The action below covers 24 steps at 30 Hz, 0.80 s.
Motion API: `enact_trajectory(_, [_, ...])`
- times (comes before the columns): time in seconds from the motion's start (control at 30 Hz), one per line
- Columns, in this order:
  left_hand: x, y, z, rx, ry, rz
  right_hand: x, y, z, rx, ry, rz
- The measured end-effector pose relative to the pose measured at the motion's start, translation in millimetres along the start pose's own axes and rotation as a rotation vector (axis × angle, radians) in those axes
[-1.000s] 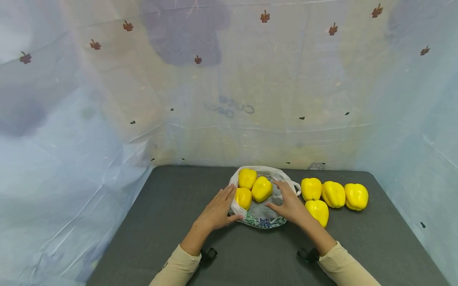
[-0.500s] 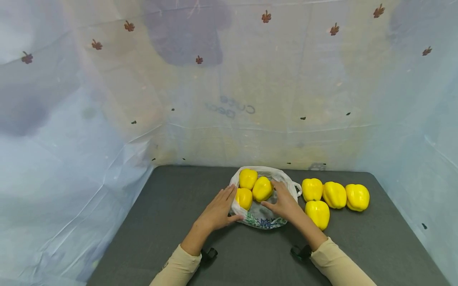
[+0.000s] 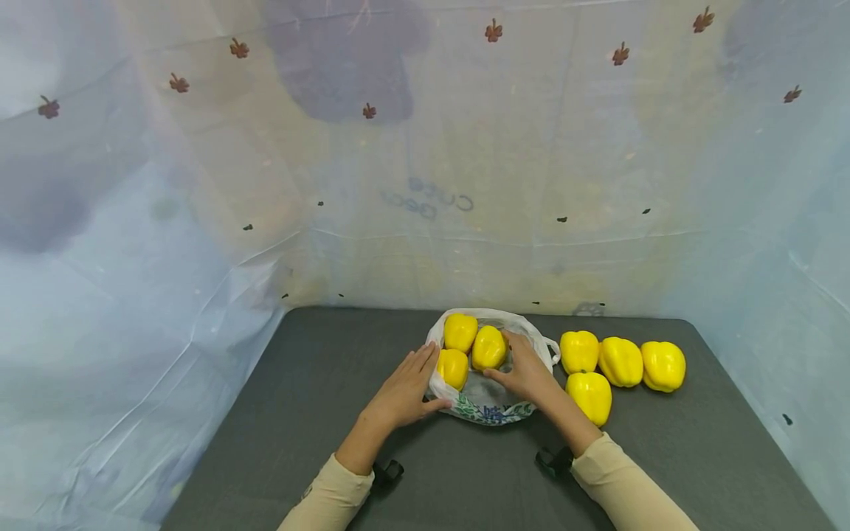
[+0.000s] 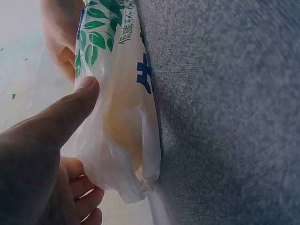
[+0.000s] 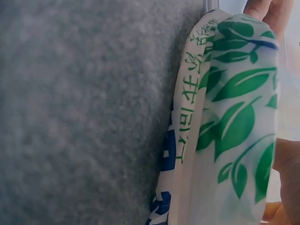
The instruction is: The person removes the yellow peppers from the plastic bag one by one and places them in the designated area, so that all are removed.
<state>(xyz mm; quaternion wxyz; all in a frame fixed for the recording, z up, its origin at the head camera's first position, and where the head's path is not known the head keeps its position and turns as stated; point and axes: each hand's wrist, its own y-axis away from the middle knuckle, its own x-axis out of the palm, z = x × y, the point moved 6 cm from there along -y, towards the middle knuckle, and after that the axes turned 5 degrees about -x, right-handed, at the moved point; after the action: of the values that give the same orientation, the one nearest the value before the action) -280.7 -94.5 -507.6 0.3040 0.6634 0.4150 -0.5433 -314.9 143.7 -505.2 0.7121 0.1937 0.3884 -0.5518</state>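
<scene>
A white plastic bag (image 3: 494,420) with green leaf print lies wide-mouthed on the dark table. Inside are three yellow bell peppers: a back one (image 3: 460,332), a front-left one (image 3: 453,369) and a right one (image 3: 489,347). My right hand (image 3: 527,371) reaches into the bag and holds the right pepper between thumb and fingers. My left hand (image 3: 403,391) rests against the bag's left side, fingers extended along the rim. In the left wrist view its thumb (image 4: 77,110) touches the plastic. The bag wall hides most of my right hand in the right wrist view.
Several more yellow bell peppers (image 3: 620,361) sit on the table right of the bag, one (image 3: 589,397) close to my right forearm. A bag handle loop (image 3: 553,350) sticks out toward them. A patterned sheet (image 3: 425,258) hangs behind the table (image 3: 332,354).
My right hand has moved left onto the right pepper in the bag, which has turned and shifted slightly toward the back. My left hand stays in place at the bag's side.
</scene>
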Motion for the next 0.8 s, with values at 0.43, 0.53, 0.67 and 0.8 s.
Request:
enact_trajectory(0.43, [-1.0,-0.9,0.5,-0.007,0.004,0.007,-1.8,-5.9,-1.1,-0.033,0.019,-0.01])
enact_trajectory(0.53, [-1.4,-0.8,0.7,-0.014,0.009,0.013,-2.3,-5.4,-1.2,-0.056,0.024,-0.016])
enact_trajectory(0.67, [-1.2,-0.8,0.5,-0.01,0.008,0.01,-3.7,-2.8,-1.1,-0.086,0.019,-0.031])
enact_trajectory(0.8, [2.1,-0.5,1.8,-0.014,0.003,0.021,-6.1,1.3,0.3,-0.109,0.012,-0.048])
